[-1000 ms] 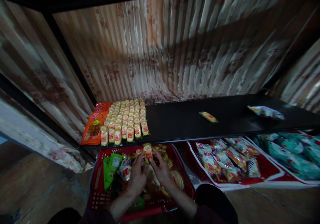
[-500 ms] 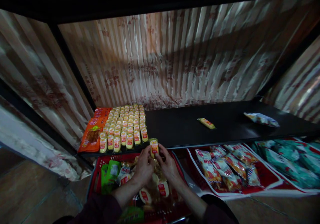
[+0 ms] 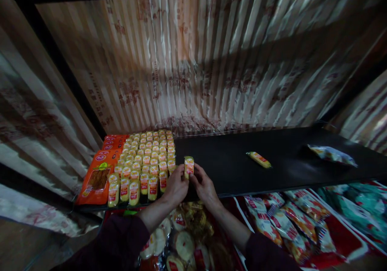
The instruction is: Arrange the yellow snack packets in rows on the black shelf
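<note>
Pinching a small yellow snack pack [image 3: 189,167] between the fingertips of both hands, you hold it upright over the front part of the black shelf [image 3: 217,162]. Your left hand [image 3: 177,184] grips its left side and your right hand [image 3: 204,185] its right side, with the red-and-white label facing you. Just left of the pack, rows of matching yellow packs [image 3: 146,162] stand close together on the shelf, and beyond them, at its left end, lie orange snack bags [image 3: 99,170]. To your right, a single yellow pack [image 3: 259,159] lies on its own, slanted, and farther right is a white-and-blue bag [image 3: 332,155]. Below your forearms, a basket holds round wrapped cakes [image 3: 184,245] and other packets. Right of it, below the shelf edge, red-and-white bags [image 3: 290,224] fill one red container, with green bags [image 3: 359,210] beside them.
</note>
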Demonstrator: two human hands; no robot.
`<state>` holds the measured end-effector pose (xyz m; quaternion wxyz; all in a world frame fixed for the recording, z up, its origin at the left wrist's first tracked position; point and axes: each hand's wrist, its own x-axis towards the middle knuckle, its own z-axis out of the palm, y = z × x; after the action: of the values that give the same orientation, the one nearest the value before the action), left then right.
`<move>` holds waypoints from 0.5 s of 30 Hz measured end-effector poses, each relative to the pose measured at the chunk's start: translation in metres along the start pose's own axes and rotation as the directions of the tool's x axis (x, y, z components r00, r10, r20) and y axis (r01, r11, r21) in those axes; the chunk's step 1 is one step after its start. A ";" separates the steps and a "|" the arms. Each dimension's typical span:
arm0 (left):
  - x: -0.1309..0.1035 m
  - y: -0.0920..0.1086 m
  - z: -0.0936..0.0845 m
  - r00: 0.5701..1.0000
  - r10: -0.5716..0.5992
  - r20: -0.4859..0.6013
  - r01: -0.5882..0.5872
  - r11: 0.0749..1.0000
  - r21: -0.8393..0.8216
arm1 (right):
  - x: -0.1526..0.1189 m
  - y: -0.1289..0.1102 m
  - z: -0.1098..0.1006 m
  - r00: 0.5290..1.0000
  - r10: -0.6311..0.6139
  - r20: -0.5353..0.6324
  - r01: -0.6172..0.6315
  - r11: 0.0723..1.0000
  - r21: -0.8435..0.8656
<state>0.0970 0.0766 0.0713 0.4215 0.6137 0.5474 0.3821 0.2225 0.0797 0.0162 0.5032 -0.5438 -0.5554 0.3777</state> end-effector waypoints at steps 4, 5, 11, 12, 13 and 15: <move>0.039 0.008 0.001 0.999 -0.049 -0.001 0.049 0.991 0.126 | 0.038 0.009 0.001 0.999 -0.023 -0.031 0.021 0.998 -0.061; 0.049 0.010 0.002 0.997 -0.071 -0.009 0.072 0.986 0.150 | 0.048 0.012 0.001 0.999 -0.024 -0.040 0.021 0.997 -0.076; 0.100 0.018 0.008 0.990 -0.115 -0.084 0.133 0.959 0.250 | 0.103 0.031 0.006 0.998 -0.027 -0.059 0.020 0.992 -0.122; 0.106 0.018 0.009 0.988 -0.123 -0.098 0.144 0.956 0.256 | 0.111 0.033 0.006 0.998 -0.032 -0.062 0.024 0.992 -0.125; 0.112 0.019 0.011 0.985 -0.131 -0.112 0.157 0.952 0.263 | 0.118 0.036 0.007 0.997 -0.039 -0.065 0.030 0.992 -0.126; 0.123 0.018 0.014 0.982 -0.141 -0.127 0.172 0.946 0.275 | 0.131 0.040 0.008 0.996 -0.055 -0.073 0.046 0.991 -0.123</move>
<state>0.1293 0.1966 0.0843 0.3285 0.6015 0.6651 0.2966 0.2370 0.2145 -0.0051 0.4997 -0.5730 -0.5712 0.3093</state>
